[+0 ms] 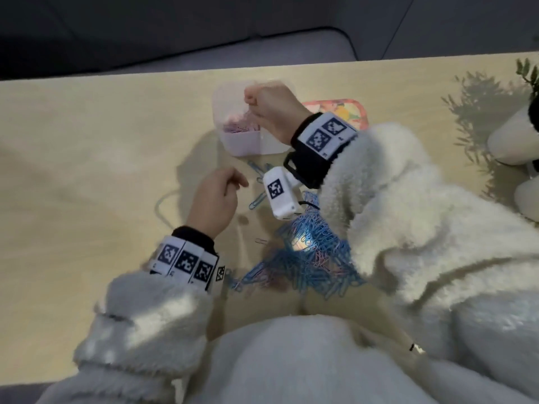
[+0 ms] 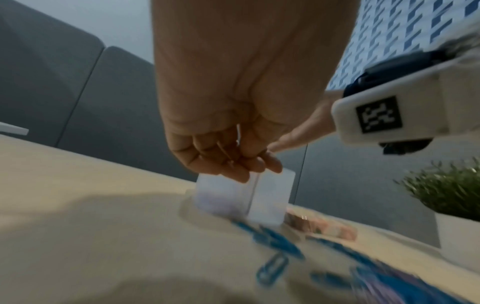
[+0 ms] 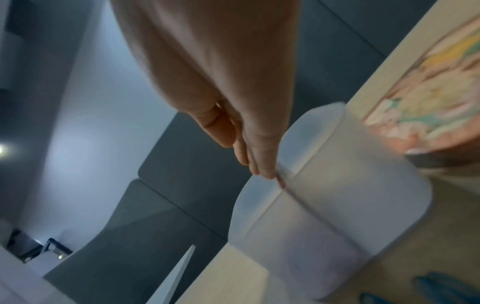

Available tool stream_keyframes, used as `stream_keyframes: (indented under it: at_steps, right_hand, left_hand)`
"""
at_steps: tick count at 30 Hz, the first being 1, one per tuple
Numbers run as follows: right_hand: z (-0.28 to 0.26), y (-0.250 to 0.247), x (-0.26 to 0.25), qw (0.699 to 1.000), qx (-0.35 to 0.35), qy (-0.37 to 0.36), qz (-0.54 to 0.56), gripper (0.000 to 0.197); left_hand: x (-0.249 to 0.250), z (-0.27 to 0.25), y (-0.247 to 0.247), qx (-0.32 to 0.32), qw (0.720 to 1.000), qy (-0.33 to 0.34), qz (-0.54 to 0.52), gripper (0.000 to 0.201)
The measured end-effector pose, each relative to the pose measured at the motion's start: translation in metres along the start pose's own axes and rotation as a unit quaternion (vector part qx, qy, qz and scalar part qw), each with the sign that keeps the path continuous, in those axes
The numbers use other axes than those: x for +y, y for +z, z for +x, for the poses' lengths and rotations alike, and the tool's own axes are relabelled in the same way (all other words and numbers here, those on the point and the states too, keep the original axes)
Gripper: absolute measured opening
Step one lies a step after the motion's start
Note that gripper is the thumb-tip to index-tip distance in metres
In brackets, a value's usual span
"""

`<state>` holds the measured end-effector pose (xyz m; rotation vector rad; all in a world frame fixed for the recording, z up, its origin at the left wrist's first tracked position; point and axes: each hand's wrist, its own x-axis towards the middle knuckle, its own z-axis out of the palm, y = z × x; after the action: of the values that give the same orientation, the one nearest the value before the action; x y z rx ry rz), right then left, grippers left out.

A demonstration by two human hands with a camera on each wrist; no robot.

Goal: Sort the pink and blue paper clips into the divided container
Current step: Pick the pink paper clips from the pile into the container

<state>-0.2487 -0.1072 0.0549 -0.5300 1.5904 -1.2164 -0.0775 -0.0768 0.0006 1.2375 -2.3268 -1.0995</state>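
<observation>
A translucent white divided container (image 1: 245,144) stands at the table's far middle, with pink paper clips (image 1: 240,127) heaped in its left compartment. My right hand (image 1: 251,105) hovers over it and pinches a pink clip (image 1: 249,114) that hangs from the fingertips, just above the divider (image 3: 281,183) in the right wrist view. My left hand (image 1: 235,185) is lower left of the container, fingers curled around a thin pinkish clip (image 2: 225,153). A big pile of mostly blue clips (image 1: 309,258) with some pink ones lies close to my body, partly under the right sleeve.
Loose blue clips (image 1: 256,201) lie between the pile and the container. A pink patterned lid (image 1: 347,110) sits right behind the container. A plant in a white pot (image 1: 513,141) stands at the right edge. The table's far edge borders a grey sofa.
</observation>
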Motion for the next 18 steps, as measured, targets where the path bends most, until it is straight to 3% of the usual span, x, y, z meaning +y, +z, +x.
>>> stream_keyframes:
  at_steps: [2, 5, 7, 10, 14, 18]
  right_hand:
    - [-0.015, -0.021, 0.002, 0.999, 0.014, -0.029, 0.018, 0.024]
    - [-0.04, -0.068, 0.023, 0.994, 0.095, -0.051, 0.028, 0.027]
    - [-0.053, -0.105, 0.05, 0.985, 0.145, -0.039, -0.084, 0.033]
    - [-0.067, -0.141, 0.097, 0.941, 0.179, -0.016, -0.288, 0.029]
    - [-0.086, -0.147, 0.14, 0.937, 0.121, 0.014, -0.328, 0.015]
    - [-0.098, -0.154, 0.149, 0.891, 0.183, 0.003, -0.416, 0.007]
  left_hand:
    - [-0.008, -0.01, 0.009, -0.042, 0.999, -0.004, 0.011, 0.028]
    - [-0.009, -0.013, 0.023, -0.095, 0.994, 0.012, 0.05, 0.025]
    - [-0.003, -0.011, 0.036, -0.139, 0.986, 0.042, 0.083, 0.021]
    - [0.015, -0.008, 0.057, -0.198, 0.961, 0.122, 0.148, 0.029]
    - [0.034, -0.009, 0.085, -0.206, 0.925, 0.214, 0.236, 0.03]
    - [0.035, -0.015, 0.091, -0.224, 0.899, 0.239, 0.29, 0.035]
